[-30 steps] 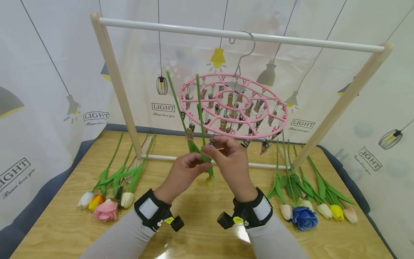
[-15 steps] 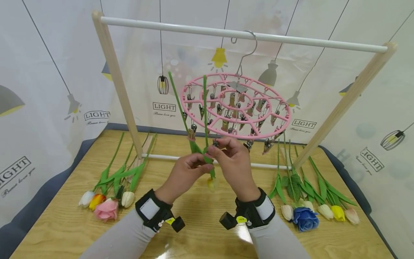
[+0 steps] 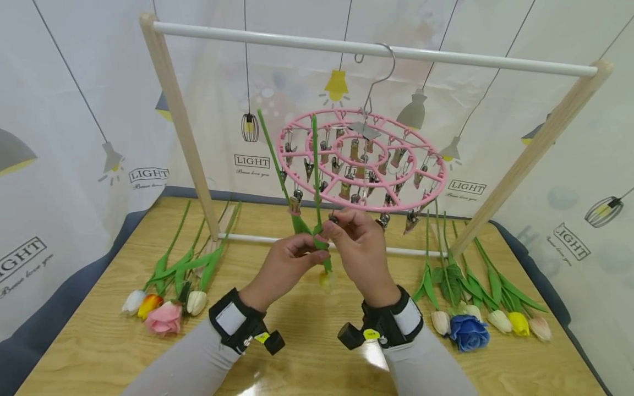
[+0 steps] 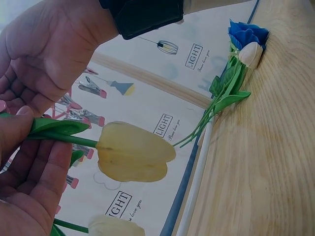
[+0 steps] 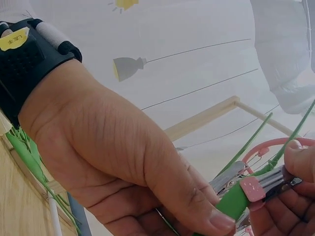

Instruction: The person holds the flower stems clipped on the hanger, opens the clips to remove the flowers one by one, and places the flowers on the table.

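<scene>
My left hand (image 3: 284,261) pinches the stem and leaf of a pale yellow artificial tulip (image 4: 135,152), held bloom down. Its stem (image 3: 316,159) rises in front of the hanger. My right hand (image 3: 359,253) pinches a metal clip (image 5: 275,179) of the pink round clip hanger (image 3: 376,209) between thumb and fingers. The clip's pink tip (image 5: 253,189) lies over the green leaf and stem; whether it bites fully is hidden. Just left of it, another clip (image 3: 295,204) holds a second upside-down tulip, whose pale bloom (image 4: 115,227) shows in the left wrist view.
The hanger hooks over a white rail (image 3: 297,41) between wooden posts, with several clips dangling. Artificial flowers lie at left, including a pink rose (image 3: 164,318), and at right, including a blue rose (image 3: 469,333). A lower white bar (image 3: 406,252) crosses the table.
Both hands stay close together at the tulip. The stem and the clip in my right hand have shifted slightly right, and the clip's pink tip now shows against the leaf.
</scene>
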`<control>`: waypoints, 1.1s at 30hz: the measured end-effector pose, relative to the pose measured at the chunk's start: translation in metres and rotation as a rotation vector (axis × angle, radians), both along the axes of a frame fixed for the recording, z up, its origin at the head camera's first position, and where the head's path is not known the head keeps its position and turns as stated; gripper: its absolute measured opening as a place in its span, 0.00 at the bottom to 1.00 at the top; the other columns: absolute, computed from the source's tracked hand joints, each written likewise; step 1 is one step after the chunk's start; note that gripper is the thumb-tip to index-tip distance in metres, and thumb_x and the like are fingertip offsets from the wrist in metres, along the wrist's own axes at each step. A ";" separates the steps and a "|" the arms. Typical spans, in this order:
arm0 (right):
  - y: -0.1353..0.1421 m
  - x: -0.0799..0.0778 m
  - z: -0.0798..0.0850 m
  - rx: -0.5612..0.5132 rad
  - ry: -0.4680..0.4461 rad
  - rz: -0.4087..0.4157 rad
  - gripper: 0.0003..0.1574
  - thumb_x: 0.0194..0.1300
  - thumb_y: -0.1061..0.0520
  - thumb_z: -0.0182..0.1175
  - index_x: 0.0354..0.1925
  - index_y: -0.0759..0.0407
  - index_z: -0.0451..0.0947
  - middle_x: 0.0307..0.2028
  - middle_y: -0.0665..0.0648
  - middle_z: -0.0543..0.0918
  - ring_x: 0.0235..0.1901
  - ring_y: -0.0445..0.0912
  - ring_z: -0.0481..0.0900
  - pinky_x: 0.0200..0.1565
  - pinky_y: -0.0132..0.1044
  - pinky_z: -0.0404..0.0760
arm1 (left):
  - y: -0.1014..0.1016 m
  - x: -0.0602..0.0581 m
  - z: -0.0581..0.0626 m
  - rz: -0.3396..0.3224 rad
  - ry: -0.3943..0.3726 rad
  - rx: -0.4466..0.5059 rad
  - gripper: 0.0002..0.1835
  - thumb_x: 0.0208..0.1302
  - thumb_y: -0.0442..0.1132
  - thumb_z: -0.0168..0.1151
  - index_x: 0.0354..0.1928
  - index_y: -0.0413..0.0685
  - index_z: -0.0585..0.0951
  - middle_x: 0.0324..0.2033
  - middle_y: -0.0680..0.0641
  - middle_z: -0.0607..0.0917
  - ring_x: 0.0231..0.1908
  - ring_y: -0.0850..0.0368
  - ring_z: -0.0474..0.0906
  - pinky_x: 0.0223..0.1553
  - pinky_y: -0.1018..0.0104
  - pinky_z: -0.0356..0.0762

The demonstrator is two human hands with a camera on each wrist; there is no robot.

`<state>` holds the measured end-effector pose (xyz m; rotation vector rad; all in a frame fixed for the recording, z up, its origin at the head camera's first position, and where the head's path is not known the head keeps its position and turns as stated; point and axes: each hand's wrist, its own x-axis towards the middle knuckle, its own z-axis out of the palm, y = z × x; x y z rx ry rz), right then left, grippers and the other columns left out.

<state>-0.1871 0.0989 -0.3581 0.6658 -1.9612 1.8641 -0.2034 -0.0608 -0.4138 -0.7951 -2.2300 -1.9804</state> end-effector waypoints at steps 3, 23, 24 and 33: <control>0.001 0.001 0.000 0.011 0.009 -0.001 0.12 0.62 0.58 0.59 0.38 0.67 0.72 0.41 0.63 0.78 0.39 0.51 0.78 0.40 0.33 0.80 | -0.001 0.000 -0.001 0.002 0.014 -0.006 0.08 0.60 0.52 0.61 0.39 0.62 0.82 0.36 0.53 0.85 0.36 0.55 0.78 0.34 0.58 0.77; 0.012 0.002 -0.001 0.044 -0.134 0.086 0.18 0.61 0.49 0.62 0.46 0.58 0.75 0.38 0.58 0.81 0.39 0.52 0.80 0.47 0.43 0.81 | -0.014 0.022 0.021 0.005 -0.002 0.010 0.04 0.63 0.40 0.59 0.35 0.48 0.80 0.34 0.43 0.83 0.35 0.53 0.78 0.35 0.58 0.77; 0.012 0.001 -0.001 0.045 -0.142 0.082 0.19 0.61 0.48 0.62 0.46 0.57 0.75 0.38 0.58 0.81 0.38 0.52 0.81 0.48 0.43 0.81 | -0.014 0.022 0.022 0.001 0.001 0.017 0.04 0.63 0.39 0.59 0.36 0.48 0.80 0.34 0.42 0.83 0.35 0.51 0.78 0.36 0.57 0.77; 0.016 -0.005 0.005 0.046 -0.128 0.044 0.18 0.61 0.47 0.61 0.44 0.57 0.75 0.35 0.58 0.81 0.36 0.52 0.81 0.45 0.44 0.83 | -0.014 0.021 0.034 0.008 0.050 0.017 0.04 0.63 0.40 0.60 0.35 0.48 0.81 0.31 0.42 0.84 0.30 0.52 0.76 0.30 0.66 0.72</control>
